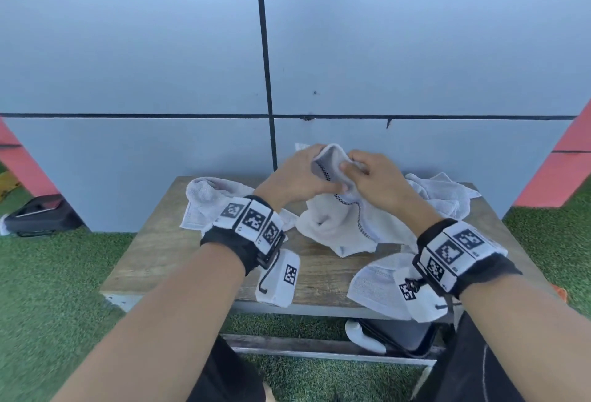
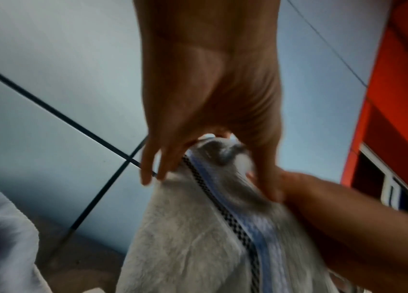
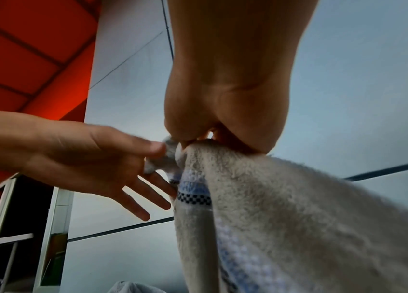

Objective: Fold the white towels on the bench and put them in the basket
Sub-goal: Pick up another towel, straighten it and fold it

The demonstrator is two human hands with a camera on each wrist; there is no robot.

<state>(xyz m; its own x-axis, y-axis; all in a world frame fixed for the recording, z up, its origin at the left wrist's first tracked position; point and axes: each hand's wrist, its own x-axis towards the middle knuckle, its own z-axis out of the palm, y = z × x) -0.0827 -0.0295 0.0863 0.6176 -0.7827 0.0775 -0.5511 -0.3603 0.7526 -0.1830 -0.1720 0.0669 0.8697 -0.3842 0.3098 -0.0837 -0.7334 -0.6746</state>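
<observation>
A white towel [image 1: 339, 225] with a black checked stripe hangs over the wooden bench [image 1: 166, 251], its lower part bunched on the top. Both hands hold its upper edge, close together above the bench's back. My left hand [image 1: 297, 174] pinches the edge between thumb and fingers [image 2: 153, 170], the other fingers spread. My right hand [image 1: 374, 174] pinches the same edge [image 3: 198, 142] from the other side, thumb against curled fingers. In the right wrist view the left hand [image 3: 85, 154] nips a towel corner. I cannot tell whether a basket is in view.
Three more crumpled white towels lie on the bench: back left [image 1: 204, 197], back right [image 1: 447, 193], front right [image 1: 374, 289]. A grey panelled wall [image 1: 160, 49] stands right behind. A dark container [image 1: 399, 334] sits under the bench and a black bag [image 1: 41, 216] lies on the grass.
</observation>
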